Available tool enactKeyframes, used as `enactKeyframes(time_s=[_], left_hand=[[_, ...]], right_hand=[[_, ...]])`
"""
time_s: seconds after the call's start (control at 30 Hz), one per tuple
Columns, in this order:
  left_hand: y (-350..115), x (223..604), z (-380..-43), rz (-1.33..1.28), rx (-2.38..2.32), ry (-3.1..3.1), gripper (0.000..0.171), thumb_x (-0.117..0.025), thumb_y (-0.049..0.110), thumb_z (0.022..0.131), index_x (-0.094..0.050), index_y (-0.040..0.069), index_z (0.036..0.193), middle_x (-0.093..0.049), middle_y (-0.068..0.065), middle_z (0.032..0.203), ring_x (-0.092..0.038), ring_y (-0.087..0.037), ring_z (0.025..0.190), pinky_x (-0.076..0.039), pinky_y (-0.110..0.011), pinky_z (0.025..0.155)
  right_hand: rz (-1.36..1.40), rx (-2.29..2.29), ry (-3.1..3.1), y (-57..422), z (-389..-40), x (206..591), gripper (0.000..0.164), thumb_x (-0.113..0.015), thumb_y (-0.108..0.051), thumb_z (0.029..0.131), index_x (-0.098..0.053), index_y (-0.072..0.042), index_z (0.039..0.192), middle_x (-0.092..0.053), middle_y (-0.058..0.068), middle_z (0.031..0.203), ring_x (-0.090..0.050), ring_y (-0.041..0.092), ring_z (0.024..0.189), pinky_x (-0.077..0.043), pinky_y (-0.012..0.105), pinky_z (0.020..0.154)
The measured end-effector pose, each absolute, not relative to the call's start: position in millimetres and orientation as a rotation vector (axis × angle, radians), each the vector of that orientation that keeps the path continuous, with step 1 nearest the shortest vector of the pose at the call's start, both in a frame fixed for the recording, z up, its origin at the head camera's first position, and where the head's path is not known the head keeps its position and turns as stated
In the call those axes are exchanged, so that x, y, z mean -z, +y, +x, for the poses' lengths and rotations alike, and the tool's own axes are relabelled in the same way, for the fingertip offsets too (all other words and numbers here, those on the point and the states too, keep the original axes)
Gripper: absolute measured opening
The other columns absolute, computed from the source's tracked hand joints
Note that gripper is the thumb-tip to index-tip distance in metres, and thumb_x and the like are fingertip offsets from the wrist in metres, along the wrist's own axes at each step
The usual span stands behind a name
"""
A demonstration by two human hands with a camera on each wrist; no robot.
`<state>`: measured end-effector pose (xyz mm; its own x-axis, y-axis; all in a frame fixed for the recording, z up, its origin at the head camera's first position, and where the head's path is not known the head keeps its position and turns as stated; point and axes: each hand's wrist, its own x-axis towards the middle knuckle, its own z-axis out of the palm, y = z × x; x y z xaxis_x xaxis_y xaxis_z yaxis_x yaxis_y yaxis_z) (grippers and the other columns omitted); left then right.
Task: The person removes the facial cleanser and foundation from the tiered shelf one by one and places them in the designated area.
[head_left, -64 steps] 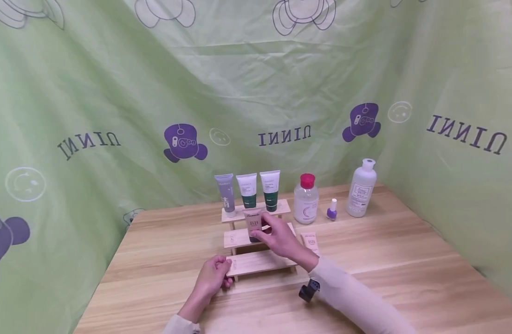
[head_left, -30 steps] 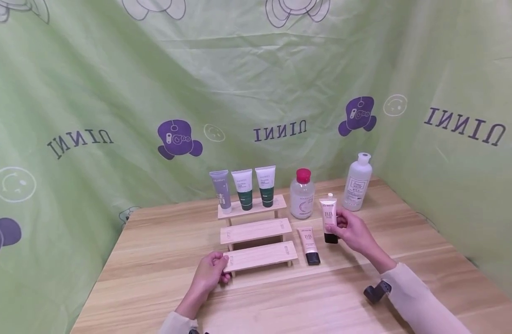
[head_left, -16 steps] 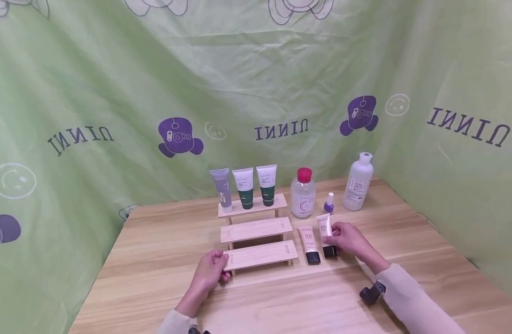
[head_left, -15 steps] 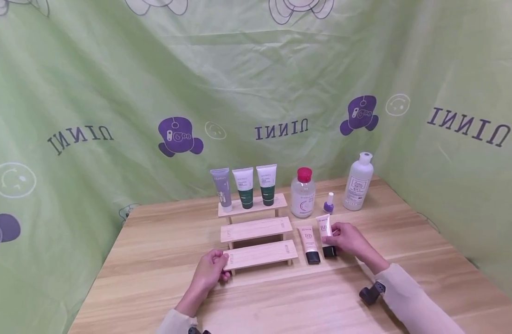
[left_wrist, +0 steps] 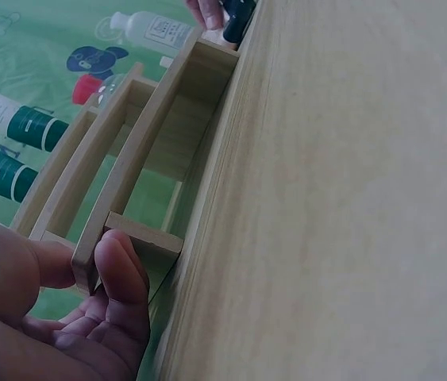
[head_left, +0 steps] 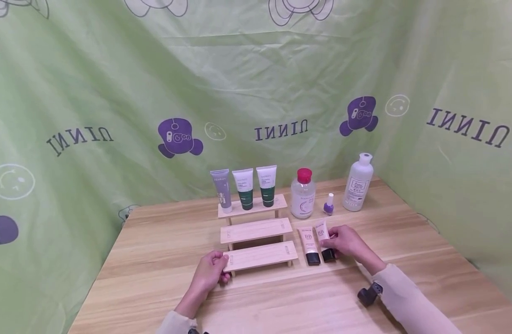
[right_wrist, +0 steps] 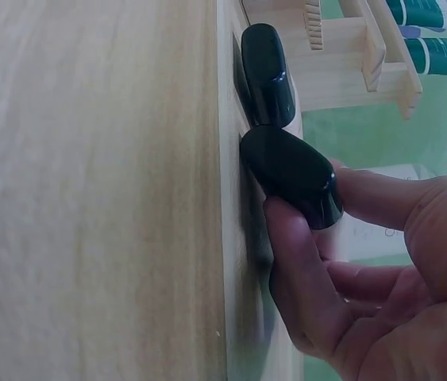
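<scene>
My left hand (head_left: 211,270) pinches the front left corner of a three-tier wooden stand (head_left: 260,256); the left wrist view shows thumb and finger round the board's end. My right hand (head_left: 348,242) grips a pink BB cream tube (head_left: 321,232) with a black cap (right_wrist: 290,171). In the right wrist view this tube is tilted, its cap right at the cap of the other BB tube (head_left: 308,242), which lies on the table beside the stand. A grey-blue tube (head_left: 223,190) and two white-and-green tubes (head_left: 244,188) (head_left: 267,185) stand on the top tier.
Behind the BB tubes stand a clear bottle with a red cap (head_left: 303,197), a small purple nail polish bottle (head_left: 328,206) and a white bottle (head_left: 358,185). The wooden table (head_left: 164,241) is bounded by a green printed curtain (head_left: 239,93).
My right hand has taken the BB tube off the middle tier, carried it right, and lowered it beside the other BB tube. My left hand keeps its hold on the stand.
</scene>
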<state>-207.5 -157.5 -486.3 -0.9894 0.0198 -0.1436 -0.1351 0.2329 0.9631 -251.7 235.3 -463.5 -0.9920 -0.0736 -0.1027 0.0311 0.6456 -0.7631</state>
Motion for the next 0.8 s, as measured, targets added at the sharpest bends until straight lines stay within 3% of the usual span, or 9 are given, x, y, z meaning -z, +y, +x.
enactKeyframes(time_s=[0.3, 0.57, 0.8], left_hand=[[-159.7, 486.4, -207.7, -0.121, -1.851, 2.368, 0.032, -0.055, 0.017, 0.099, -0.053, -0.008, 0.119, -0.064, -0.009, 0.074, -0.060, -0.015, 0.054, -0.053, -0.026, 0.051], [-159.4, 486.3, -208.9, -0.123, -1.850, 2.372, 0.030, -0.055, 0.016, 0.099, -0.054, -0.008, 0.117, -0.064, -0.008, 0.071, -0.060, -0.014, 0.052, -0.052, -0.026, 0.049], [-158.0, 485.8, -208.0, -0.120, -1.855, 2.372, 0.031, -0.055, 0.017, 0.099, -0.053, -0.008, 0.117, -0.064, -0.009, 0.072, -0.059, -0.014, 0.051, -0.052, -0.026, 0.049]], right_hand=[[-0.046, 1.218, 2.757, 234.1, -253.4, 464.5, 0.019, -0.075, -0.017, 0.083, -0.071, -0.001, 0.092, -0.061, 0.004, 0.065, -0.054, 0.016, 0.050, -0.048, 0.029, 0.048], [-0.019, 1.183, 2.795, 236.3, -253.2, 464.1, 0.032, -0.078, -0.019, 0.080, -0.066, 0.005, 0.099, -0.064, 0.004, 0.072, -0.056, 0.016, 0.054, -0.050, 0.030, 0.050], [-0.009, 1.110, 2.821, 240.5, -251.8, 462.6, 0.030, -0.078, -0.022, 0.080, -0.068, 0.002, 0.094, -0.063, 0.005, 0.073, -0.057, 0.017, 0.061, -0.049, 0.030, 0.055]])
